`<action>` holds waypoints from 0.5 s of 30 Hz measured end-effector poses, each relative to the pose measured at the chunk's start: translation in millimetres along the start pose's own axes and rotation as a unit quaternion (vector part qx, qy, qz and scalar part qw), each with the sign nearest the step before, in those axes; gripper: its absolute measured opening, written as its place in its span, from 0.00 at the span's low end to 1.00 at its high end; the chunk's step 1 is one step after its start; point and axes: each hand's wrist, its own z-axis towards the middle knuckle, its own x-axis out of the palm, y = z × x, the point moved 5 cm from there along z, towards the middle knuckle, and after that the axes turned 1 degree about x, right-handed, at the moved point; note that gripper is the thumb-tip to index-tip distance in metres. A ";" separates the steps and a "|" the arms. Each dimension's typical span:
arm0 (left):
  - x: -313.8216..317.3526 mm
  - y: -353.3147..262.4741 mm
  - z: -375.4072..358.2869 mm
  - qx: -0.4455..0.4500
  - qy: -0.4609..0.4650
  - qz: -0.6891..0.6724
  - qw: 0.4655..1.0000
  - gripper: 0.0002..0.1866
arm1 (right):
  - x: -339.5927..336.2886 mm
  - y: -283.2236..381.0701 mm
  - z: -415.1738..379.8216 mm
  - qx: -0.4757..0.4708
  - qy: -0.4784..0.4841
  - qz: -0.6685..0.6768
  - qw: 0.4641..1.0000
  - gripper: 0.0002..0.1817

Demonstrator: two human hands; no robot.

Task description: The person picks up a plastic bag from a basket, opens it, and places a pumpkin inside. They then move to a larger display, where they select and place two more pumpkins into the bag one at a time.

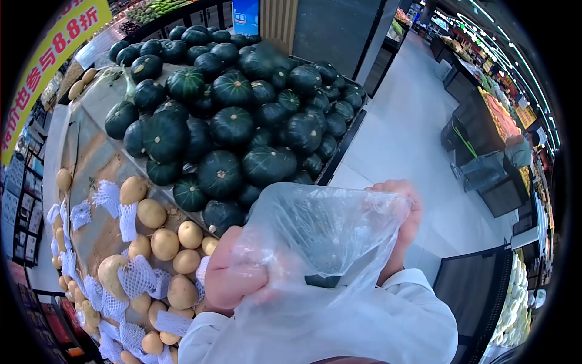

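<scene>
A clear plastic bag (303, 224) is stretched between my two hands in front of my chest. My left hand (236, 273) is closed on the left side of the bag, with its fingers partly behind the film. At the bag's upper right corner, my right hand (407, 203) grips the edge in a fist. Something dark green (322, 281) shows through and below the film; its kind is hard to make out. Beyond the bag lies a heap of dark green kabocha squash (221, 173), and beside my left hand are potatoes (165, 244).
White foam nets (136, 276) lie among the potatoes. A yellow sign (51, 67) hangs at the upper left. On the right runs a pale floor aisle (400, 121), with a person (518, 150) near other produce stands. A dark-sided stand (473, 297) is close on my right.
</scene>
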 end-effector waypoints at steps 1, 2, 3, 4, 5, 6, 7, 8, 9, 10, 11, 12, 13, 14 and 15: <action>-2.8 6.2 11.0 -0.007 0.004 -0.007 1.000 0.05 | -11.9 0.7 1.9 -0.001 -0.017 0.005 1.000 0.14; -6.0 12.0 24.2 -0.012 0.008 -0.014 1.000 0.05 | -25.6 1.1 5.1 -0.002 -0.033 0.010 0.999 0.15; -9.1 18.0 38.5 -0.020 0.009 -0.019 1.000 0.06 | -39.1 1.2 9.1 -0.005 -0.049 0.016 0.999 0.15; -12.1 24.0 52.1 -0.029 0.009 -0.023 0.999 0.06 | -51.8 1.9 13.8 -0.010 -0.065 0.010 0.998 0.15; -14.6 29.1 67.5 -0.038 0.001 -0.026 0.999 0.06 | -64.7 3.2 18.5 -0.015 -0.081 0.004 0.997 0.16; -16.4 35.0 83.5 -0.055 -0.012 -0.035 0.998 0.06 | -78.3 4.8 24.1 -0.021 -0.096 -0.002 0.995 0.16; -18.8 41.7 99.7 -0.063 -0.076 -0.020 0.995 0.07 | -92.1 6.3 30.2 -0.028 -0.105 -0.002 0.994 0.16; -21.0 48.3 115.1 -0.073 -0.140 -0.007 0.987 0.07 | -106.3 7.5 35.8 -0.036 -0.113 -0.003 0.993 0.16; -17.7 57.3 127.1 -0.074 -0.252 0.031 0.964 0.08 | -121.4 8.6 40.7 -0.043 -0.122 -0.002 0.992 0.15; -19.6 63.0 136.4 -0.074 -0.361 0.069 0.927 0.08 | -139.1 8.3 44.5 -0.054 -0.131 -0.003 0.990 0.14; -20.5 69.9 154.8 -0.087 -0.316 0.062 0.943 0.08 | -158.8 6.9 47.0 -0.066 -0.140 -0.004 0.988 0.12; -25.6 76.0 173.4 -0.099 -0.270 0.055 0.956 0.08 | -176.7 7.4 50.7 -0.079 -0.148 -0.005 0.986 0.11; -27.2 82.3 192.5 -0.111 -0.224 0.047 0.967 0.09 | -194.0 8.1 55.8 -0.073 -0.164 0.024 0.983 0.10; -27.5 87.8 209.8 -0.112 -0.215 0.060 0.968 0.08 | -210.5 9.4 60.7 -0.067 -0.179 0.053 0.980 0.09; -28.3 95.1 224.9 -0.114 -0.211 0.064 0.969 0.08 | -224.7 11.4 65.1 -0.064 -0.194 0.073 0.976 0.09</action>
